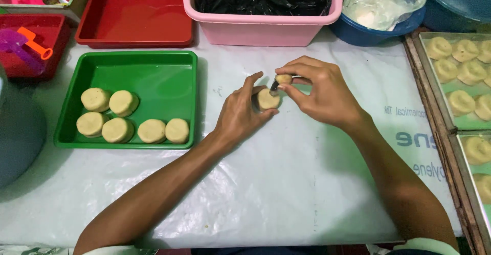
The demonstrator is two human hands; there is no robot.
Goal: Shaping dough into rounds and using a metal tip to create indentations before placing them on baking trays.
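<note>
Left hand [240, 113] is pinching a dough round [267, 100]; right hand [319, 92], at its three o'clock, is gripping a small tool [276, 84].

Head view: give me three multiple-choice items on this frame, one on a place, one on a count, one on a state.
1. Where does the green tray lie relative to the hands?
A. To their left
B. To their right
C. Under them

2. How many dough rounds lie in the green tray?
A. Three
B. Six
C. Nine

3. What is the left hand doing?
A. Resting flat on the table
B. Holding a dough piece in its fingers
C. Gripping the pink tub

Answers:
1. A, the tray sits left of both hands on the white sheet.
2. B, two rows show: two rounds above, four below.
3. B, the piece sits in its fingers while the right hand holds a smaller dough bit just above it.
</note>
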